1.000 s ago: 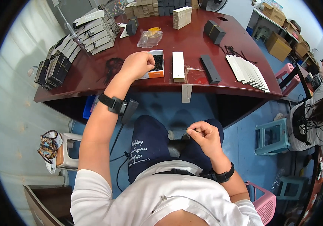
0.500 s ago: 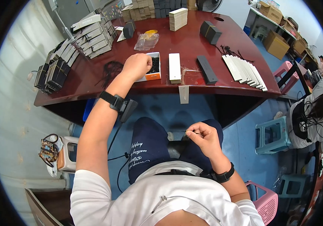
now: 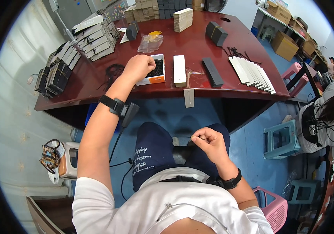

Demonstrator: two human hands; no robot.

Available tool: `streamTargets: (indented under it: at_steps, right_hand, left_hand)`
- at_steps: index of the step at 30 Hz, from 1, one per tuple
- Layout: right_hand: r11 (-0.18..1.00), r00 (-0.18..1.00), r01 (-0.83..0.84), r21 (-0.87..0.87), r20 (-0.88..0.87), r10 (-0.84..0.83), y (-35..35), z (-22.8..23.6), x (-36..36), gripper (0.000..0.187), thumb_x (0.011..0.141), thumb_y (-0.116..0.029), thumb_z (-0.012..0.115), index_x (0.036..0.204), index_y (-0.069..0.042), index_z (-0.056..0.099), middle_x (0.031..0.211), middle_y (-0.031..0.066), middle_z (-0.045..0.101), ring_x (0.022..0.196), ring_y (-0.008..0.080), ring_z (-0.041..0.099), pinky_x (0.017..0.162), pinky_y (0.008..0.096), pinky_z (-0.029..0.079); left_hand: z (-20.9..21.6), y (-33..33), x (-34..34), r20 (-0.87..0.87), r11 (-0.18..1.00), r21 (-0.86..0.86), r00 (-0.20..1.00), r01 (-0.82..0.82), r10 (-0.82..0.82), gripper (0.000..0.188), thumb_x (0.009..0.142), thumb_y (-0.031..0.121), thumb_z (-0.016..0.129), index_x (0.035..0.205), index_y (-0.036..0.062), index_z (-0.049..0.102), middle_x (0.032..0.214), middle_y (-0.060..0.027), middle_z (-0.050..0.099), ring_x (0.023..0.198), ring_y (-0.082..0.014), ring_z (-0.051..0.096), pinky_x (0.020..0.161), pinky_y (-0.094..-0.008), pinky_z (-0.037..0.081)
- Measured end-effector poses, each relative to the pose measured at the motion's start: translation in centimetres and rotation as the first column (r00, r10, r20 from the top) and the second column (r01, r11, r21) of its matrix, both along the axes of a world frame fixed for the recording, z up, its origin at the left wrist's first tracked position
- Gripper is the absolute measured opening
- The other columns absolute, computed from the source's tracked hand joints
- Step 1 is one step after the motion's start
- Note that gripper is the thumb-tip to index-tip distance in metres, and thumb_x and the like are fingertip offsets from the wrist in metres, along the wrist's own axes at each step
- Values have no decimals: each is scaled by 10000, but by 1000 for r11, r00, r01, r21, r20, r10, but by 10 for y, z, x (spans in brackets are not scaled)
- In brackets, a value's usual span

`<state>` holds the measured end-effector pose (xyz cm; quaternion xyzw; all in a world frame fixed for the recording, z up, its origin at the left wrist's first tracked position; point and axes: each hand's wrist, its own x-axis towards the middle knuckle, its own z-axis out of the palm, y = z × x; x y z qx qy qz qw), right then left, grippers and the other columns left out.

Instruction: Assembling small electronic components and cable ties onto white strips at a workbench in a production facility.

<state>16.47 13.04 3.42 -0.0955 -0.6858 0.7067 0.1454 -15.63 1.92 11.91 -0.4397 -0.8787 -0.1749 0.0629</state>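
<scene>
At the left part of the table's near edge, my left hand (image 3: 139, 67) is closed, its fingertips hidden at the side of a small white-and-orange box (image 3: 156, 79). Small black pieces (image 3: 159, 67) fill that box, too fine to name. My right hand (image 3: 209, 143) hovers above my right thigh with thumb and forefinger pinched together. Something thin and dark pokes out of the pinch, too small to make out. To the right of the box lie a stack of white strips (image 3: 179, 70) and a dark grey bar-shaped stack (image 3: 213, 72).
Fanned white strips (image 3: 252, 74) lie at the table's right, beside black cords (image 3: 239, 52). Black cords (image 3: 114, 72) also lie left of the box. Stacked bundles (image 3: 96, 39) crowd the far left. A pale card (image 3: 189, 97) hangs off the front edge. Another person (image 3: 319, 121) sits at right.
My left hand has drawn slightly left, uncovering more of the black pieces in the box. My right hand keeps its pinch in nearly the same place.
</scene>
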Motion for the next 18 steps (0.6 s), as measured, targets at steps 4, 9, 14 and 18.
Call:
streamTargets:
  at_steps: [4,9,14,18]
  right_hand:
    - [1000,999,-15,-19,-28,14,-1,-1,-2,41,827,-56,649,835,-22,628,605,-93,449,537,-7,309,494,176,247]
    - [1000,1000,-1,5,-20,1,-1,-1,-2,40,826,-54,649,835,-20,629,602,-98,430,541,-7,311,495,176,248]
    - [1000,1000,-3,-17,-15,2,-1,-2,-2,49,823,-57,655,838,-19,628,597,-100,415,540,-5,308,496,176,249]
    - [1000,1000,22,9,-12,-22,0,0,0,57,822,-61,659,842,-19,626,602,-100,413,542,-2,309,500,175,254]
  left_hand:
    - [-1,-7,-4,-29,1000,26,1000,12,-12,129,754,156,660,843,65,686,813,-140,658,768,-277,634,702,-356,486]
    - [0,-9,-3,31,998,55,999,-32,31,145,747,176,671,819,52,688,791,-142,659,742,-276,637,692,-356,487]
    - [6,-9,-1,-38,999,23,999,-34,35,149,744,170,672,822,44,688,765,-142,655,717,-262,636,677,-343,487]
    - [13,-14,12,150,981,189,989,-34,5,169,788,142,644,912,35,687,806,-102,675,738,-173,630,694,-287,475]
